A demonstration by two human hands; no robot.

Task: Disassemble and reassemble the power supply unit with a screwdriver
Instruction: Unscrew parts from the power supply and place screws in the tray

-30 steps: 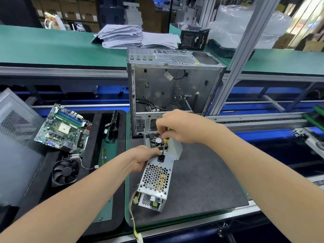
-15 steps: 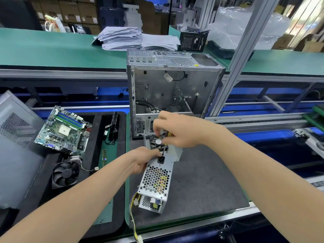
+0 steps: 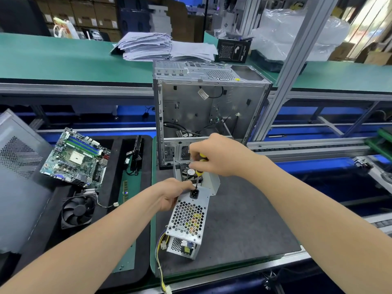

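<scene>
Right hand point(image 3: 218, 159) tight around near-upright screwdriver point(image 3: 199, 172), left hand point(image 3: 172, 195) tight around power supply unit point(image 3: 188, 218).

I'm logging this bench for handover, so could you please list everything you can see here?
power supply unit: one, silver, on the mat, cables trailing toward the near edge
screwdriver: one, yellow and black handle, tip at the unit's far end
mat: one, grey, centre of the bench
computer case: one, silver, open, behind the mat
motherboard: one, green, left of the mat
cooling fan: one, black, nearer than the motherboard
side panel: one, grey, far left
paper stack: one, white, rear green bench
left hand: one, holds the unit's far end
right hand: one, grip on the screwdriver handle
</scene>
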